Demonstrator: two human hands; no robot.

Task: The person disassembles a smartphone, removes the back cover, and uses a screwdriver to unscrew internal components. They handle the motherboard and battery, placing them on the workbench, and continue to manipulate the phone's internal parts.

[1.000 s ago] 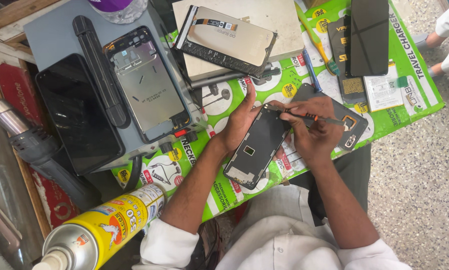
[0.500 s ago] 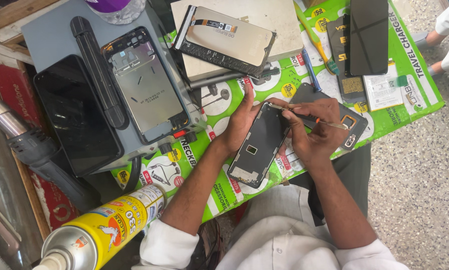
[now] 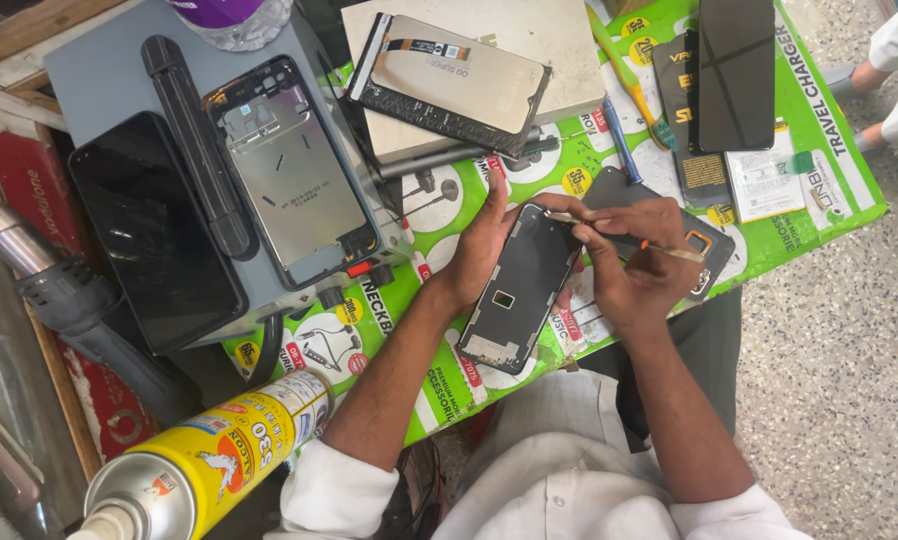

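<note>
Right hand (image 3: 637,262): fingers pinched narrow around a thin tool (image 3: 624,233), tip at the top edge of a black phone screen panel (image 3: 522,290). Left hand (image 3: 487,238): fingers wrapped on the panel's left edge, tilting it above the green mat (image 3: 829,130). Step, as I judge: working the top edge. Next calls for steady, light tip pressure. Bare phone frame (image 3: 304,170) lies well left.
</note>
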